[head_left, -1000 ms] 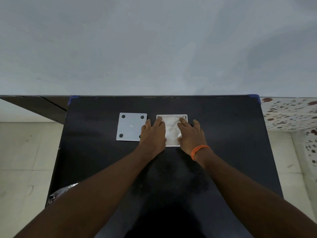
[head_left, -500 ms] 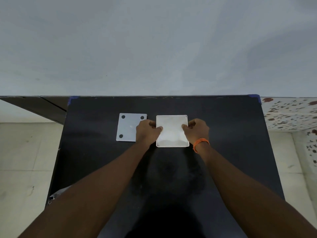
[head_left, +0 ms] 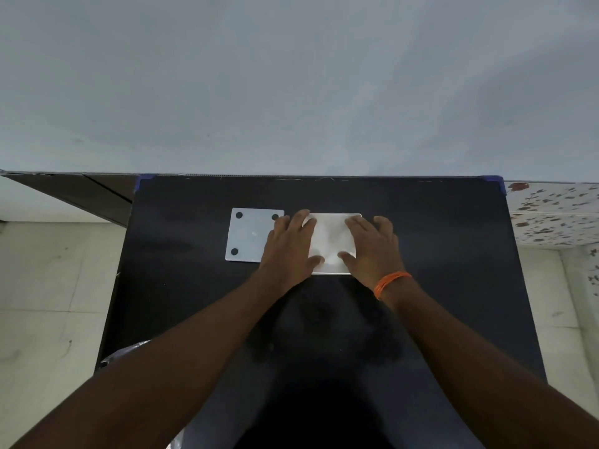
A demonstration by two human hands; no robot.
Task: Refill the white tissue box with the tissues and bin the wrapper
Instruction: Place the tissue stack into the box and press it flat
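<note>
Both hands – left hand [head_left: 289, 251], right hand [head_left: 372, 249] – switch from side-pinch to fingers spread flat, pressing tissues into open white rectangular plastic tissue box [head_left: 330, 243]; grey four-dot base panel [head_left: 251, 234] at 9 o'clock still off.

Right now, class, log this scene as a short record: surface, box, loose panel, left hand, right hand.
surface: black table
box: white tissue box, open side up, tissues inside
loose panel: white base plate with dark round feet, flat, left of the box
left hand: left hand spread, pressing the tissues
right hand: right hand spread, pressing the tissues, orange band on the wrist

On the table [head_left: 437, 254], the tissue box [head_left: 330, 241] sits just right of its lid [head_left: 248, 236] (both toward the far edge).
</note>
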